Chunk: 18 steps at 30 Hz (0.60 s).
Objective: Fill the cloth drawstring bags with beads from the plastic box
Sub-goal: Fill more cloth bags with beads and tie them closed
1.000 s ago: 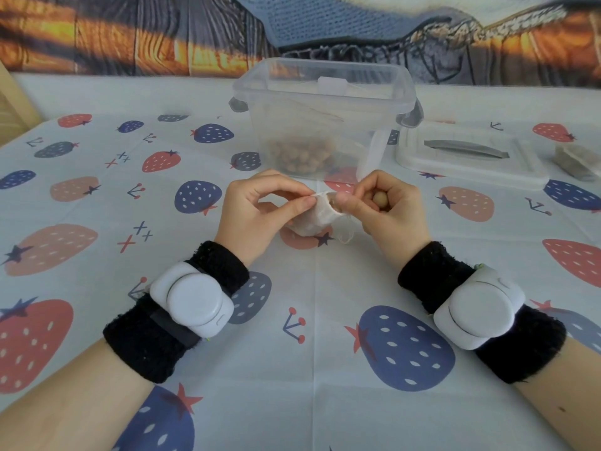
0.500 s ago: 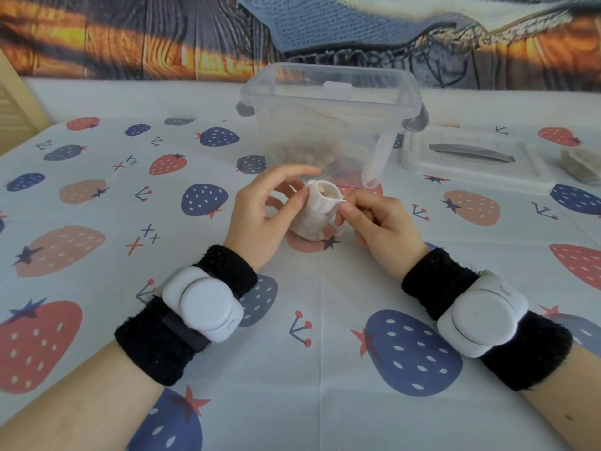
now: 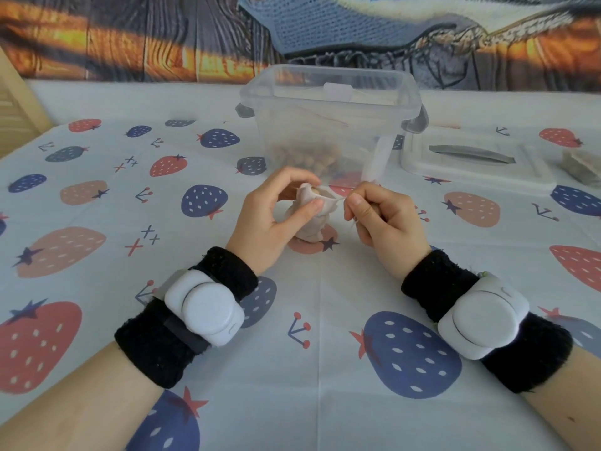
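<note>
Progress looks like mid-task, closing stage on one bag. Left hand (image 3: 271,216) grips the bag (image 3: 312,219) at its neck, thumb and fingers curled round the gathered cloth; bag sits on the counter (image 3: 97,262) between both hands, just in front of the box (image 3: 331,125). Bag body bulges, so it probably holds beads already, though none can be seen through the cloth; a tan spot at the mouth may be one bead, hard to tell. Right hand (image 3: 383,219) pinches the drawstring (image 3: 338,199) and holds it taut out from the bag mouth; my read is the mouth is being cinched, not yet fully closed. Box is open, clear plastic, with a low heap of beads (image 3: 305,157) left at the bottom, so plenty remains to fill more bags. Lid (image 3: 474,161) lies flat on the counter right of the box. Far right edge shows pale cloth pieces (image 3: 582,166), possibly more bags, filled or empty I cannot tell.
</note>
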### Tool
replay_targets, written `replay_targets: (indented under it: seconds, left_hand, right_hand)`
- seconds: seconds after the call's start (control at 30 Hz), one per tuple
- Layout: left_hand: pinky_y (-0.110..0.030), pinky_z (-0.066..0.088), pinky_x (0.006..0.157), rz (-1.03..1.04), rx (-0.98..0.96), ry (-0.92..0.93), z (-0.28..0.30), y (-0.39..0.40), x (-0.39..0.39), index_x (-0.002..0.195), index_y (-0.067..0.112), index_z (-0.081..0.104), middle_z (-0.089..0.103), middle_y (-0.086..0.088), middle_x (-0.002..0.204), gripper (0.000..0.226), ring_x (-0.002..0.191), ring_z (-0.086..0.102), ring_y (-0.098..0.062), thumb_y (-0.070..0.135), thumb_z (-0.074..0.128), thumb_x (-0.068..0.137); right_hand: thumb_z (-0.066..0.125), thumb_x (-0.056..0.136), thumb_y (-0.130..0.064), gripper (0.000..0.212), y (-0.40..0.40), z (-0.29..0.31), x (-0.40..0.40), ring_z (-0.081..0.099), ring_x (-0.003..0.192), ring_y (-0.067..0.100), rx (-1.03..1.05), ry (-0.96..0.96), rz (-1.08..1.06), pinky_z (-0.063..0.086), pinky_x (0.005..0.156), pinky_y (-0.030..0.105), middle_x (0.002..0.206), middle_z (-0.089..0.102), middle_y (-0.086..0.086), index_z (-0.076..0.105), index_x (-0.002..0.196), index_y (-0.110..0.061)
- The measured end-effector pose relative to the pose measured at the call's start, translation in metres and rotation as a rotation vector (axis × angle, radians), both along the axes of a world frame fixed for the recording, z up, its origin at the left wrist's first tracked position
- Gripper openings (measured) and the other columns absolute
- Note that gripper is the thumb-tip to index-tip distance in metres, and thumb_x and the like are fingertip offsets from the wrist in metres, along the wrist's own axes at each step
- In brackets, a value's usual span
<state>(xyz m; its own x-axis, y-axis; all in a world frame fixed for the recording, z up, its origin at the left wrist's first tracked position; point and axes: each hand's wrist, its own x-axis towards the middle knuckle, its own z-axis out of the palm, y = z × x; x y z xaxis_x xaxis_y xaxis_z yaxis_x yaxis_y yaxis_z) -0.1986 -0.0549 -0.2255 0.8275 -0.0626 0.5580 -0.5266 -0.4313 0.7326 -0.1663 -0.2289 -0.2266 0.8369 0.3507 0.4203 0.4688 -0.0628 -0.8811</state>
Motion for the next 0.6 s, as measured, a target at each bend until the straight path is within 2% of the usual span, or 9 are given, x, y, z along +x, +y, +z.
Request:
replay_targets:
  seconds: [0.13,0.23,0.33,0.4,0.43,0.5,0.6]
  left_hand:
    - [-0.019,0.046,0.08,0.019,0.021,-0.049,0.0012,0.0002,-0.0013,0.09,0.01,0.062,0.059,-0.004,0.09,0.008,0.086,0.058,-0.011,0.018,0.061,0.087]
    - [-0.02,0.046,0.078,0.015,0.033,-0.068,0.0014,-0.0012,-0.001,0.084,0.001,0.061,0.059,-0.01,0.087,0.014,0.084,0.057,-0.015,0.015,0.06,0.087]
    - [-0.034,0.051,0.084,-0.048,-0.036,0.038,-0.0012,-0.003,-0.0019,0.084,0.002,0.055,0.067,-0.007,0.097,0.014,0.096,0.063,-0.019,0.014,0.058,0.09]
    - [-0.051,0.05,0.084,-0.072,-0.069,0.09,-0.0034,-0.0035,-0.0016,0.085,0.006,0.051,0.069,-0.014,0.093,0.017,0.095,0.064,-0.031,0.02,0.057,0.091]
    - [-0.054,0.049,0.082,-0.077,-0.086,0.1,-0.0034,-0.0037,-0.0014,0.085,0.008,0.05,0.068,-0.018,0.09,0.017,0.092,0.064,-0.036,0.023,0.058,0.09]
    - [-0.047,0.049,0.08,-0.079,-0.141,0.123,-0.0012,-0.0051,-0.0019,0.085,0.013,0.05,0.068,-0.017,0.087,0.012,0.087,0.064,-0.032,0.02,0.06,0.087]
    - [-0.018,0.043,0.08,-0.101,-0.142,0.171,0.0023,-0.0078,-0.0038,0.099,0.02,0.055,0.067,0.008,0.088,0.012,0.087,0.062,-0.008,0.016,0.055,0.088]
  right_hand:
    - [0.044,0.09,-0.02,0.026,-0.0001,0.0004,-0.0005,0.026,0.039,0.005,0.01,-0.002,-0.012,0.026,0.046,0.011,0.037,0.028,-0.01,0.049,0.064,-0.018]
    - [0.044,0.09,-0.02,0.026,0.0,0.0014,-0.0011,0.026,0.039,0.005,0.026,0.003,-0.016,0.026,0.046,0.011,0.038,0.027,-0.01,0.048,0.064,-0.018]
    - [0.044,0.09,-0.019,0.026,0.0002,0.0026,-0.0024,0.026,0.04,0.006,0.044,-0.005,-0.021,0.026,0.045,0.012,0.041,0.028,-0.011,0.049,0.064,-0.018]
    - [0.044,0.09,-0.018,0.026,0.0001,0.0033,-0.0035,0.026,0.039,0.004,0.064,-0.005,-0.016,0.026,0.044,0.012,0.042,0.03,-0.01,0.049,0.064,-0.017]
    - [0.044,0.09,-0.018,0.026,-0.0001,0.0035,-0.0041,0.026,0.039,0.004,0.076,-0.003,-0.012,0.025,0.044,0.012,0.042,0.031,-0.011,0.049,0.064,-0.016]
    - [0.043,0.09,-0.017,0.027,-0.0002,0.0041,-0.0052,0.026,0.038,0.004,0.099,0.004,-0.015,0.025,0.043,0.012,0.042,0.032,-0.012,0.049,0.064,-0.016]
    - [0.042,0.091,-0.016,0.028,-0.0002,0.0056,-0.0053,0.026,0.037,0.003,0.137,0.011,-0.035,0.025,0.042,0.011,0.045,0.033,-0.007,0.048,0.063,-0.015]
